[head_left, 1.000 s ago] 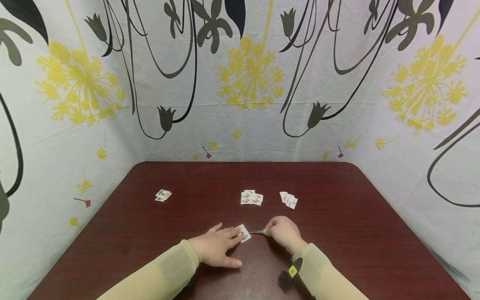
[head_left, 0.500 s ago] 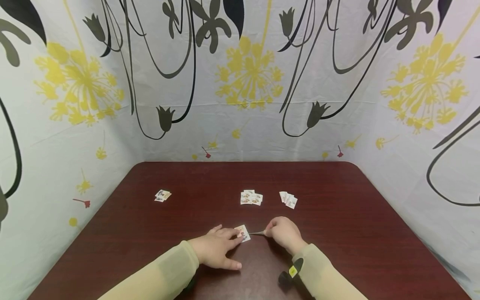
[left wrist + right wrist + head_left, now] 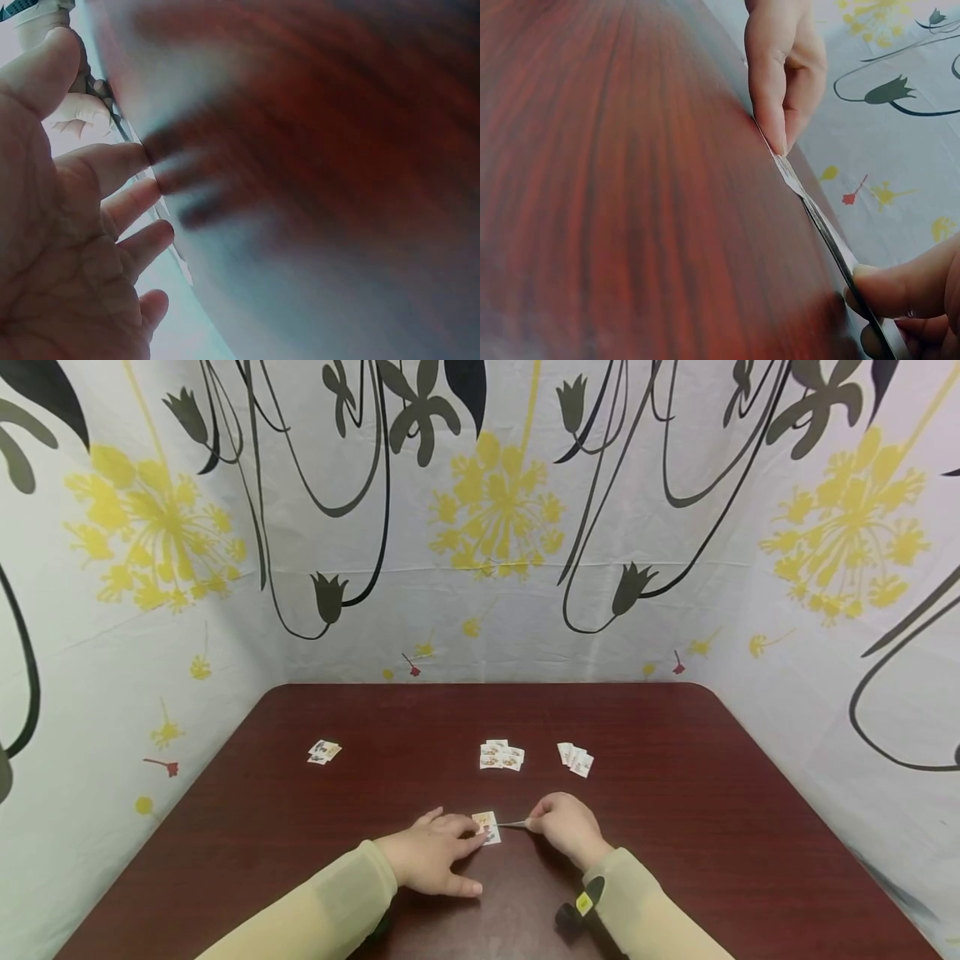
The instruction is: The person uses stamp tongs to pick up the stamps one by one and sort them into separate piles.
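Note:
My left hand [image 3: 429, 856] lies over a small white printed card [image 3: 491, 832], its fingers spread and the fingertips touching the card's left part. In the left wrist view, the extended fingers [image 3: 127, 206] reach the card's thin edge. To the right, my right hand [image 3: 567, 827] pinches slim metal tweezers [image 3: 513, 824] between thumb and fingers. The tweezers' tips meet the card's right edge; the right wrist view shows the tweezers [image 3: 829, 240] low along the tabletop, with the card [image 3: 789, 176] at their tips, under the left fingertips. Whether the tips grip the card is too small to tell.
Farther back on the dark red table [image 3: 420, 718] lie three groups of similar cards: a left group [image 3: 324, 752], a middle group [image 3: 501, 755] and a right group [image 3: 576, 760]. A patterned white cloth [image 3: 487, 610] stands behind and along both sides.
The card has turned slightly, from slanted to straighter, and the left fingers cover a little less of it. Both hands stay almost in place.

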### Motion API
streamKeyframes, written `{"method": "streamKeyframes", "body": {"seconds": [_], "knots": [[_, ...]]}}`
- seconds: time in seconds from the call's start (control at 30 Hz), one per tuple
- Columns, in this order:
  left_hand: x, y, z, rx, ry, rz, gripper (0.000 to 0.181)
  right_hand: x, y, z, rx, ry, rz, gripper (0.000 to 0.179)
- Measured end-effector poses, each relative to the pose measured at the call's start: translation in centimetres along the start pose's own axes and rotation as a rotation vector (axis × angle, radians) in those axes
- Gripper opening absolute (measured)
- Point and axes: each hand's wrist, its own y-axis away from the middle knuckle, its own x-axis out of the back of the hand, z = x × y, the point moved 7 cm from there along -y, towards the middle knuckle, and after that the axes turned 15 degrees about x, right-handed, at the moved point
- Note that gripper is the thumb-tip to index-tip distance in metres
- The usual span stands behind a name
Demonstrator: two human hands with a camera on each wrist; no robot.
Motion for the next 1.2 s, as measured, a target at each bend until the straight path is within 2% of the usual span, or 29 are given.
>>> {"method": "streamKeyframes", "body": {"seconds": [0.33, 0.9, 1.07, 1.2], "knots": [[0.2, 0.3, 0.1, -0.013, -0.003, -0.012, 0.073, -0.1, -0.1, 0.2, 0.000, 0.003, -0.005, 0.013], [0.1, 0.0, 0.2, -0.009, 0.010, -0.021, 0.075, 0.0, 0.1, 0.0, -0.015, -0.011, 0.008, 0.014], [0.1, -0.1, -0.8, 0.030, 0.050, -0.031, 0.076, 0.1, 0.0, 0.1, -0.012, -0.019, 0.009, 0.013], [0.1, -0.3, -2.8, 0.080, 0.079, -0.037, 0.077, 0.5, 0.0, 0.5, -0.021, -0.045, 0.016, 0.012]]}}
